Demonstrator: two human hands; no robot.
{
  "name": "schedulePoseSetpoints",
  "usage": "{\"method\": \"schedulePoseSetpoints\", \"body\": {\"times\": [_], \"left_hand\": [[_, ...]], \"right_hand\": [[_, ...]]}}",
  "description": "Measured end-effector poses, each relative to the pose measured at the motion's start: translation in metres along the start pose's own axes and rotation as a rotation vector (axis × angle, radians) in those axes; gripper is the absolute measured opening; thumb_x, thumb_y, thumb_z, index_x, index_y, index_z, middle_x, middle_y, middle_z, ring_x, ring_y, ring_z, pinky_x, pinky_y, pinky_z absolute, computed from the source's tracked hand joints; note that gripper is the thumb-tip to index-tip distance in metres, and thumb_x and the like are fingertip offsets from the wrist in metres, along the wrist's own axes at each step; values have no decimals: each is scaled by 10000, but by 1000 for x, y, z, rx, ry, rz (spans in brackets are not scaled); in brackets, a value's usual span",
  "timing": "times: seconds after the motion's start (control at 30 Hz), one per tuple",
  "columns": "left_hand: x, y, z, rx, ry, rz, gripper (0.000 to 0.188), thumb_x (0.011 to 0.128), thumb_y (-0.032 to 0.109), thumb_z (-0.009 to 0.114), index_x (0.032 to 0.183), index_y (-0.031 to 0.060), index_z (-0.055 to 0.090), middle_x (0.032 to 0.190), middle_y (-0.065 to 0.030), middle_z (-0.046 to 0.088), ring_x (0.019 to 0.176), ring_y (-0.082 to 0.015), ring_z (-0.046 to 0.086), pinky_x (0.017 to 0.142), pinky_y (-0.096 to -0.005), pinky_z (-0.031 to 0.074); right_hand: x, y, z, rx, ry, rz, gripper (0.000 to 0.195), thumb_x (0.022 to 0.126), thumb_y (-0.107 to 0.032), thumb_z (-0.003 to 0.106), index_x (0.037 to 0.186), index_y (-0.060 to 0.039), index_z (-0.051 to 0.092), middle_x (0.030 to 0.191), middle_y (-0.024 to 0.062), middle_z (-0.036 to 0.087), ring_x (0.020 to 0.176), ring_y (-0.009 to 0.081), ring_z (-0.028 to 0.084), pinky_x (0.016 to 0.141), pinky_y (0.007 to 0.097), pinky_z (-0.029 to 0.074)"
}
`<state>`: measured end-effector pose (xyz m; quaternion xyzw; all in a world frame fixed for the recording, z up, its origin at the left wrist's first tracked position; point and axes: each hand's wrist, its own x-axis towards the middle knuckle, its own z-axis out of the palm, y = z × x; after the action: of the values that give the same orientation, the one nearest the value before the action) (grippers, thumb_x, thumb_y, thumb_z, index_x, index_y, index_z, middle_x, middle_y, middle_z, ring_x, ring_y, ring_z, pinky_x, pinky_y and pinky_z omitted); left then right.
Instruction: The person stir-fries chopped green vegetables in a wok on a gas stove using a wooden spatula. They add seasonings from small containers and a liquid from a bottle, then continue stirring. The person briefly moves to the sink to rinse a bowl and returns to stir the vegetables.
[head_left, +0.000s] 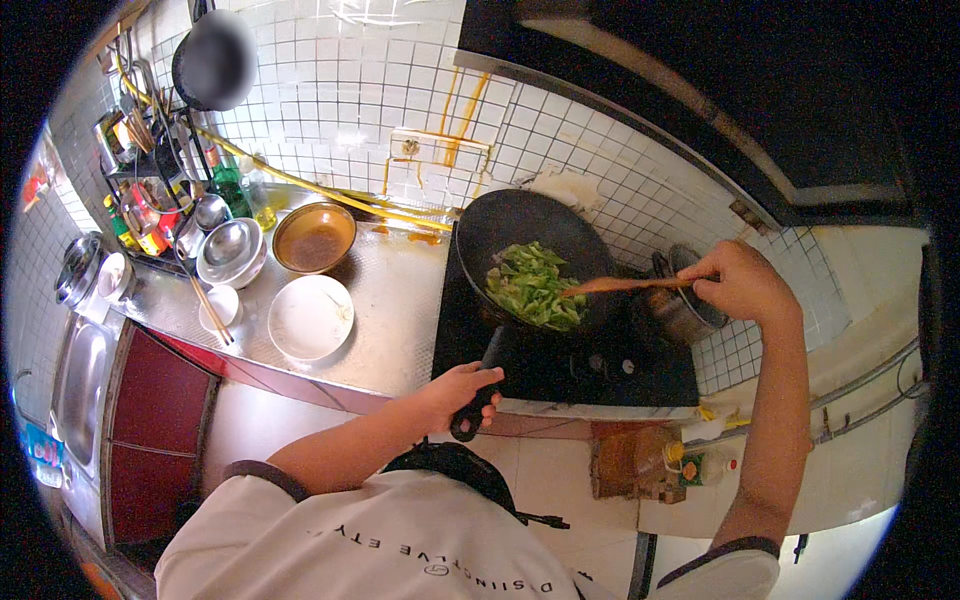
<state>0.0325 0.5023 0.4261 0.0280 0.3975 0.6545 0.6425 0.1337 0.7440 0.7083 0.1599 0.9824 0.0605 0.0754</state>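
My left hand (469, 394) grips the black handle (491, 360) of a dark wok (574, 225), which sits on the black stove top (525, 375). Chopped green vegetables (532, 281) lie heaped in the lower left of the wok, with a few paler bits among them. In my right hand (739, 285) is the end of a wooden spatula (622, 285), held from the right side over the wok's rim. The spatula's blade meets the right edge of the greens, and its tip is partly hidden among them.
Right of the wok stands a dark pot (686, 300). On the metal counter to the left are a white bowl (311, 316), a brown bowl (315, 236), a small bowl with chopsticks (214, 311) and several bottles (229, 187). A range hood (645, 112) hangs above the stove.
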Motion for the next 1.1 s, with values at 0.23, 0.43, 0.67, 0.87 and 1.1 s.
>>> {"method": "schedulePoseSetpoints", "body": {"times": [0.23, 0.43, 0.67, 0.87, 1.1], "left_hand": [[-7, 1, -2, 33, -8, -84, 374, 941, 414, 395, 1074, 66, 423, 844, -115, 598, 644, -232, 607, 540, -372, 520], [-31, -18, -14, 154, -39, 23, 561, 942, 512, 279, 1147, 46, 513, 988, -125, 626, 802, -251, 633, 639, -361, 529], [-78, -25, -66, 105, 112, 126, 409, 933, 366, 431, 1235, 90, 447, 1023, -126, 607, 862, -252, 622, 699, -373, 517], [-132, 0, -203, 31, 766, 553, 417, 888, 299, 521, 1211, 51, 431, 1010, -130, 593, 795, -238, 624, 650, -371, 528], [-232, 112, -522, 311, 1924, 1019, 194, 817, 161, 527, 925, 53, 645, 829, -166, 655, 790, -290, 641, 733, -388, 488]], "right_hand": [[16, -5, 65, 33, 36, 62, 200, 758, -247, 579, 839, -112, 702, 803, 151, 655, 713, 325, 632, 669, 411, 504], [-14, -18, 42, 223, -49, 28, 215, 788, -249, 572, 887, -108, 702, 833, 153, 657, 719, 328, 635, 674, 392, 502], [-17, 20, 117, 286, 272, 100, 206, 826, -200, 589, 962, -81, 687, 881, 151, 665, 792, 315, 634, 722, 387, 492], [-9, 0, 199, 413, 241, 336, 280, 818, -49, 555, 1085, -58, 638, 950, 172, 624, 852, 286, 578, 803, 352, 455], [-27, -59, 217, 515, 426, 497, 410, 909, -189, 529, 1310, -120, 473, 1063, 193, 618, 897, 292, 605, 821, 404, 457]]}}
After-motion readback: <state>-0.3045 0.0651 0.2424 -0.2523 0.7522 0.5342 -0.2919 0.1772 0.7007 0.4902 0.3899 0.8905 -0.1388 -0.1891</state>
